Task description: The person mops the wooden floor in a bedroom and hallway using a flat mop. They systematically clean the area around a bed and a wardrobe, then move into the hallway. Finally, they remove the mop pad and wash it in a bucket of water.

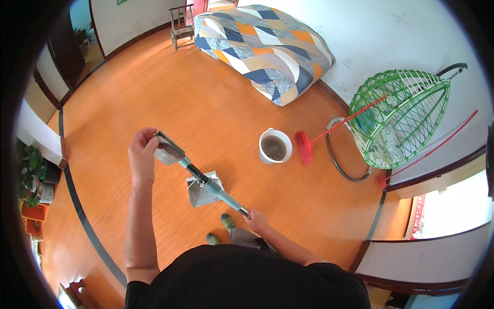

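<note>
A flat mop is held up at a slant before me. My right hand (256, 221) grips the metal end of its pale teal handle (230, 201). At the other end, my left hand (142, 150) pinches the far edge of the mop head, where a wet-looking grey pad (168, 153) hangs underneath. Below the handle, a silvery dustpan (200, 196) lies on the floor, partly covered by the mop. To the right stands a white bucket (263, 154) of murky grey-brown water, apart from both hands.
A red broom (304, 148) leans against a green-and-white woven hanging chair (405, 116) with a curved metal base (330, 154). Another red pole (432, 152) leans on the right wall. Ahead are a patchwork-covered bulky object (266, 50) and a wooden chair (182, 31). Potted plants (32, 164) stand left.
</note>
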The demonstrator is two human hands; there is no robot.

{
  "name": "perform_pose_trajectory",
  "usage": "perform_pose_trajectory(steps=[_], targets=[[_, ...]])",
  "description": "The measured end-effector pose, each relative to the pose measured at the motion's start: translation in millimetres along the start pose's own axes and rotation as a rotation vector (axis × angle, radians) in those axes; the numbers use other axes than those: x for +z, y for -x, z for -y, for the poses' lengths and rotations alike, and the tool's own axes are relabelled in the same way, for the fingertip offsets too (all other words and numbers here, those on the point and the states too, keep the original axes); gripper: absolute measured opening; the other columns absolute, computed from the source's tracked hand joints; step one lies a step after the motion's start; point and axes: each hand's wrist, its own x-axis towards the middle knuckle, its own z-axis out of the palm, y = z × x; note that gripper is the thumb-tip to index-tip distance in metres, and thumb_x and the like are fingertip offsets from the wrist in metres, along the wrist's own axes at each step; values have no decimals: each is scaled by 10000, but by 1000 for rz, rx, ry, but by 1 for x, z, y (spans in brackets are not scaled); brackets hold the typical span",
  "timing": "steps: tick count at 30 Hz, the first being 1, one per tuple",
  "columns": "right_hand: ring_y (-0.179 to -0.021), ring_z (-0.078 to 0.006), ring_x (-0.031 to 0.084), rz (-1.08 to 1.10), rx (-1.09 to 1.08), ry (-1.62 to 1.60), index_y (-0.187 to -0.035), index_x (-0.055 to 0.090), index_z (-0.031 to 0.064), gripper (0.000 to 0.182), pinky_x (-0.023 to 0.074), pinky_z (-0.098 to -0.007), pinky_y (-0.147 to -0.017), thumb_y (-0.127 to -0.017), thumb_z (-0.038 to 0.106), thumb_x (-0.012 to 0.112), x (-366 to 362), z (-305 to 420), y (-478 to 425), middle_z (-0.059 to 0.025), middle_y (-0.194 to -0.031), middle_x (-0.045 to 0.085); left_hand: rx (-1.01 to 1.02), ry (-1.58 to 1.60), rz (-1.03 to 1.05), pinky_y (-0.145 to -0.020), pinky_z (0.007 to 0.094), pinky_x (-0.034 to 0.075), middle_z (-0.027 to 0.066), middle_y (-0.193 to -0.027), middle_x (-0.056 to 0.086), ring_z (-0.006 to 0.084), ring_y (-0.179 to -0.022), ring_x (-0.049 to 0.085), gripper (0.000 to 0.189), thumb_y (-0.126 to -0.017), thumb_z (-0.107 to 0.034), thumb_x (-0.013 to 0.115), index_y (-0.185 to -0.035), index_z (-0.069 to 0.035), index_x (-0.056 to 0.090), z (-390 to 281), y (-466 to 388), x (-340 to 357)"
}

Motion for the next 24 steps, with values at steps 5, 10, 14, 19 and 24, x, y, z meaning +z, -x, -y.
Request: perform_pose_trajectory(steps=[5, 10, 14, 19, 24], targets=[[-565, -304, 527, -14, 72, -9, -750, 478, 51, 233, 390, -392, -494, -730, 248, 601, -26, 0, 26, -113, -584, 501, 12, 67, 36, -629, 243, 420, 37, -748, 535, 112, -672, 505, 129, -738, 20, 501, -864, 11, 530, 12, -1, 36], [-579, -288, 530, -51, 139, -102, -779, 482, 63, 229, 395, -379, -507, -726, 250, 603, -45, -25, 21, -92, -583, 494, 16, 54, 107, -612, 241, 419, 32, -730, 535, 108, -665, 500, 108, -739, 19, 512, -844, 2, 532, 16, -5, 92], [-583, -289, 532, -65, 179, -56, -798, 494, 63, 219, 400, -376, -513, -728, 242, 599, -61, -57, 1, -95, -592, 500, 12, 39, 121, -604, 245, 414, 32, -729, 536, 113, -661, 498, 92, -745, 7, 522, -836, -1, 533, 13, -6, 151], [-640, -343, 557, -44, 222, -141, -776, 489, 39, 266, 419, -437, -553, -744, 289, 572, -95, -108, -24, -155, -648, 556, -27, 86, 161, -595, 245, 423, 42, -732, 546, 120, -654, 509, 81, -747, -2, 532, -828, -3, 530, 22, -12, 242], [-639, -345, 554, 16, 253, -190, -761, 496, 34, 237, 426, -425, -552, -722, 253, 577, -137, -159, -41, -166, -644, 553, -105, 88, 222, -588, 243, 432, 44, -743, 557, 123, -640, 523, 87, -739, -6, 547, -824, -14, 531, 47, -18, 321]])
